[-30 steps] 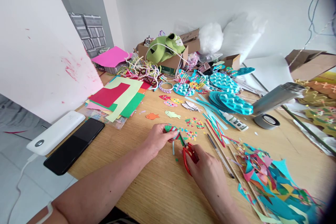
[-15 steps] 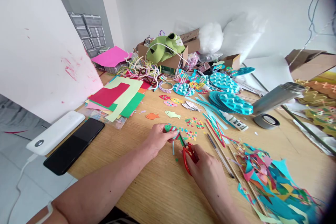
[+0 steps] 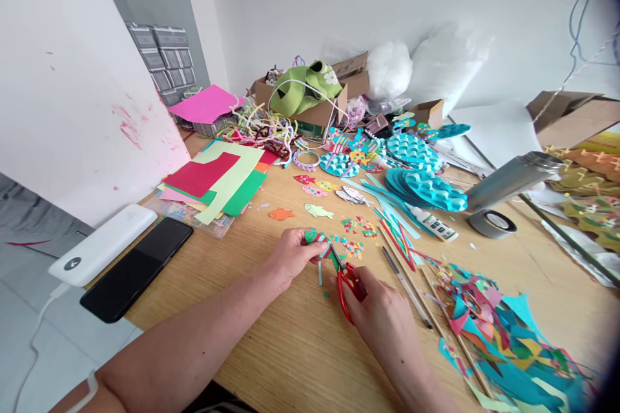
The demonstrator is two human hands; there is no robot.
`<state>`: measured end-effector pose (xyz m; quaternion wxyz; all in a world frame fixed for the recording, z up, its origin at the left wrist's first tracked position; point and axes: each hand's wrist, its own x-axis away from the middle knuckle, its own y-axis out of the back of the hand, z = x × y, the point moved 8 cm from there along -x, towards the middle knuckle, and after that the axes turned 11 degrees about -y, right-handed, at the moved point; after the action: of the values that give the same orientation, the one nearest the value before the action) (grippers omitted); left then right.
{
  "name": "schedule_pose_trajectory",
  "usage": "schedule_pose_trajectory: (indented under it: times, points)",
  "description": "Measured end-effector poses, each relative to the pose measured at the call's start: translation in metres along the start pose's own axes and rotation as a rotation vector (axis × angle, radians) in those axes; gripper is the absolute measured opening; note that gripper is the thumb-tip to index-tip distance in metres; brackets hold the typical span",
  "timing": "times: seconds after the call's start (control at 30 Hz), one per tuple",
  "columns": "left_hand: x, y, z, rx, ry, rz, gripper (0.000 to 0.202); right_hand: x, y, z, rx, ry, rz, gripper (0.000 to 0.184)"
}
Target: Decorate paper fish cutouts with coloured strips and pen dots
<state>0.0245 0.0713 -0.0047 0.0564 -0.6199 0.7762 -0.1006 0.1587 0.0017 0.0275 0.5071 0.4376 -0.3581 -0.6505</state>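
Note:
My left hand [image 3: 289, 254] pinches a green paper fish [image 3: 314, 237] with pink and white stripes, its head pointing left. In my right hand [image 3: 380, 306] is a pair of red-handled scissors [image 3: 345, 290], fingers wrapped round the handles. The scissor blades lie at the tail end of the fish. Just beyond them are small piles of coloured paper bits [image 3: 352, 249]. A pale green paper fish [image 3: 318, 211] and an orange paper fish [image 3: 281, 213] rest a little farther off. A narrow light-blue strip [image 3: 320, 273] is under the held fish.
Coloured paper sheets [image 3: 232, 181] are stacked at left, near a black phone [image 3: 138, 271] and a white power bank [image 3: 103, 245]. Toward the right are a pen [image 3: 405, 285], a glue bottle [image 3: 436, 224], blue scalloped discs [image 3: 426, 188], a steel flask [image 3: 513, 182] and heaped paper scraps [image 3: 513, 342].
Almost nothing differs. Both hands keep their places, with the fish and scissors showing hardly any shift.

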Motion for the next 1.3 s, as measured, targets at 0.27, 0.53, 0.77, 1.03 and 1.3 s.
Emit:
schedule_pose_trajectory:
  times: [0.27, 0.53, 0.77, 1.03, 1.3]
  points:
    - [-0.0003, -0.0004, 0.0004, -0.004, -0.004, -0.017, 0.023, 0.0003, -0.0039, -0.0027, -0.016, -0.035, 0.049, 0.035]
    - [0.0, -0.0005, -0.0036, -0.047, -0.037, -0.021, 0.023, -0.0004, -0.0042, -0.0034, -0.048, -0.048, 0.058, 0.038]
    - [-0.0006, -0.0015, -0.0053, -0.091, -0.05, -0.003, 0.023, -0.0006, -0.0066, -0.0063, -0.067, -0.066, 0.089, 0.038]
    - [-0.0009, -0.0017, -0.004, -0.105, -0.06, 0.01, 0.025, -0.0001, -0.0066, -0.0073, -0.031, -0.066, 0.085, 0.038]
    - [-0.001, -0.0023, -0.0036, -0.118, -0.063, 0.018, 0.026, -0.0005, -0.0081, -0.0098, -0.013, -0.081, 0.1, 0.039]
